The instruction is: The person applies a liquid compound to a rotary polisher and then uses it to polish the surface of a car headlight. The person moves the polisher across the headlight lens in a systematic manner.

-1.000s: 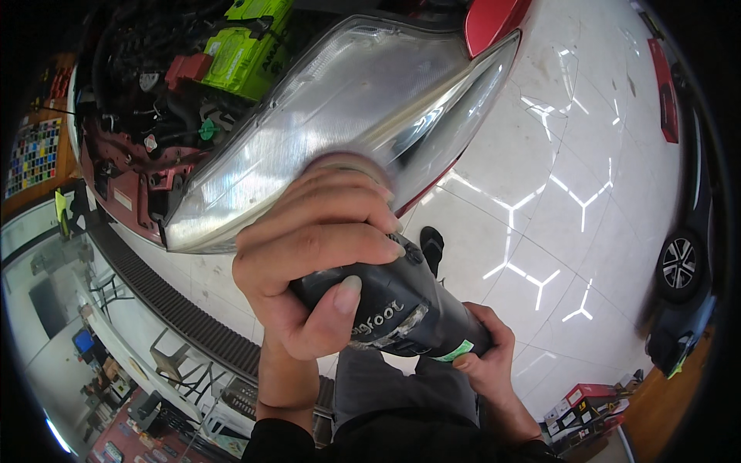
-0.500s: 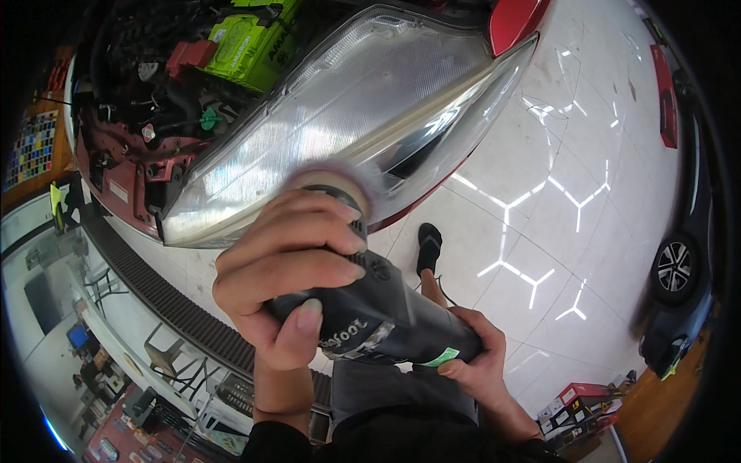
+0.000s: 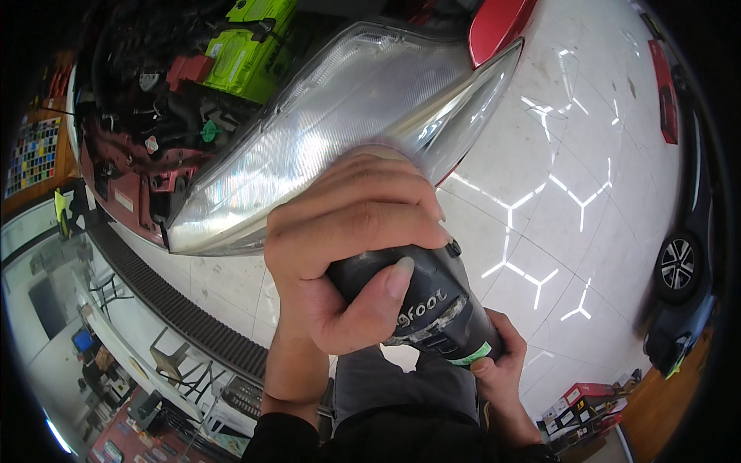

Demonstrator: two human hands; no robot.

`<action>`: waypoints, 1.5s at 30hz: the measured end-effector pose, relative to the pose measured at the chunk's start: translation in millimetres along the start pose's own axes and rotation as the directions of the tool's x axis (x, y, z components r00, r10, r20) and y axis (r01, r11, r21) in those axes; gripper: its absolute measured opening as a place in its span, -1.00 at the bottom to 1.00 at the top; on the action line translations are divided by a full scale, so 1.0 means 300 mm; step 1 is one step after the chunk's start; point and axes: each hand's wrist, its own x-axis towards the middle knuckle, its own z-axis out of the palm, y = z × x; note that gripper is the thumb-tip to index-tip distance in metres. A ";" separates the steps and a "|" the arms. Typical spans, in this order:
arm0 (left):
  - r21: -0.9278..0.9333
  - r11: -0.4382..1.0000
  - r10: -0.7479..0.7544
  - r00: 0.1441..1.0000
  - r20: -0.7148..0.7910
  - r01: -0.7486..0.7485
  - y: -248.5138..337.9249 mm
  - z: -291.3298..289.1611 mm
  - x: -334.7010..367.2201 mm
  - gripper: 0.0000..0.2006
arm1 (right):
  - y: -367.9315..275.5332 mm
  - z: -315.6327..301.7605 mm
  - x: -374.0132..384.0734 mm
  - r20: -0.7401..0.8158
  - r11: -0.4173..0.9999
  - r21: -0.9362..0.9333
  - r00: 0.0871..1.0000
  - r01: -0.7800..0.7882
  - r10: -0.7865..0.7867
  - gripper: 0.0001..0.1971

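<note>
Both my hands hold a black power polisher [image 3: 432, 309] against the car's headlight [image 3: 309, 131]. My left hand [image 3: 355, 239] wraps over the front of the tool, fingers across its head and thumb along its side. Round the rear end of the body, close to a green label, my right hand [image 3: 502, 355] is closed. The pale round pad [image 3: 378, 150] shows only in part past my left fingers, blurred at its rim, on the lower edge of the lens. Cloudy and streaked, the clear lens has a yellowish strip along its outer part.
Left of the headlight lies the open engine bay, with a bright green battery [image 3: 251, 50]. A dark floor grating [image 3: 177, 301] runs along my left. Another car with a spoked wheel [image 3: 677, 264] stands far right. Boxes [image 3: 583, 405] sit at the lower right.
The polisher and my left hand have moved right along the headlight's lower edge. The tool's body has turned more upright, and my right hand has shifted slightly right with it.
</note>
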 end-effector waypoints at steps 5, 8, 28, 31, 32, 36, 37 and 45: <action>-0.055 0.998 0.034 0.995 -0.091 -0.039 -0.020 0.027 0.019 -0.66 | -0.024 -0.016 -0.018 -0.005 0.999 -0.034 0.999 -0.037 0.036 0.05; -0.058 0.998 0.018 0.995 -0.100 -0.023 -0.020 0.027 0.018 -0.67 | -0.039 -0.021 -0.021 -0.002 0.997 -0.064 0.999 -0.036 0.036 0.03; -0.053 0.998 -0.054 0.988 -0.146 0.046 0.013 -0.035 -0.038 -0.67 | -0.058 0.033 -0.022 0.072 0.998 -0.031 0.996 -0.054 0.056 -0.03; -0.040 0.999 -0.041 0.987 -0.155 0.035 0.015 -0.046 -0.049 -0.66 | -0.057 0.042 -0.021 0.079 0.998 -0.034 0.995 -0.052 0.054 -0.03; -0.044 0.998 -0.040 0.987 -0.155 0.033 0.015 -0.051 -0.052 -0.66 | -0.057 0.045 -0.021 0.084 0.999 -0.029 0.995 -0.046 0.049 -0.03; -0.053 0.998 -0.030 0.987 -0.155 0.022 0.012 -0.071 -0.065 -0.66 | -0.057 0.057 -0.021 0.090 0.998 -0.059 0.995 -0.039 0.044 -0.03; -0.051 0.999 -0.022 0.988 -0.154 0.014 0.011 -0.075 -0.067 -0.66 | -0.058 0.061 -0.022 0.091 0.997 -0.062 0.995 -0.039 0.045 -0.03; -0.056 0.998 -0.016 0.986 -0.167 0.006 0.016 -0.106 -0.098 -0.66 | -0.061 0.094 -0.034 0.085 0.996 -0.078 0.995 -0.045 0.051 -0.03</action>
